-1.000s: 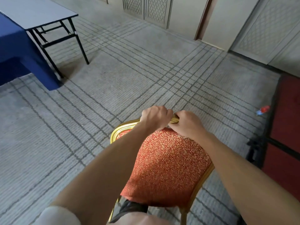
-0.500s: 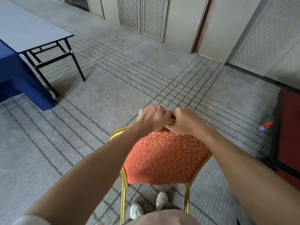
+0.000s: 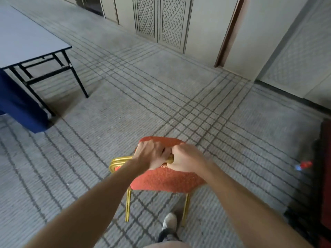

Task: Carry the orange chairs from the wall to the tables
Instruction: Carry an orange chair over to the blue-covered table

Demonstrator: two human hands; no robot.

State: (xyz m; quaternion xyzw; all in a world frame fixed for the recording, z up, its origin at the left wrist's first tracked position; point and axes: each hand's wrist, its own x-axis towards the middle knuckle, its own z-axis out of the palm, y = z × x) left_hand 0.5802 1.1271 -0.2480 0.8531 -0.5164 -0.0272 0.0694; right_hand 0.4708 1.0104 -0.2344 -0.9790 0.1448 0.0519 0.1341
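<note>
Two hands (image 3: 168, 156) atop forward-facing orange chair (image 3: 166, 179)

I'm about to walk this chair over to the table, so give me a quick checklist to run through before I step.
1. Left hand closed on the gold top rail: ok.
2. Right hand closed on the same rail beside it: ok.
3. Orange chair legs off the carpet: cannot tell.
4. Carpet between chair and table free of obstacles: ok.
5. Foot clear of the chair's legs: not ok, it is close beside one.
6. Small red and blue object out of the path: ok, off to the right.
</note>
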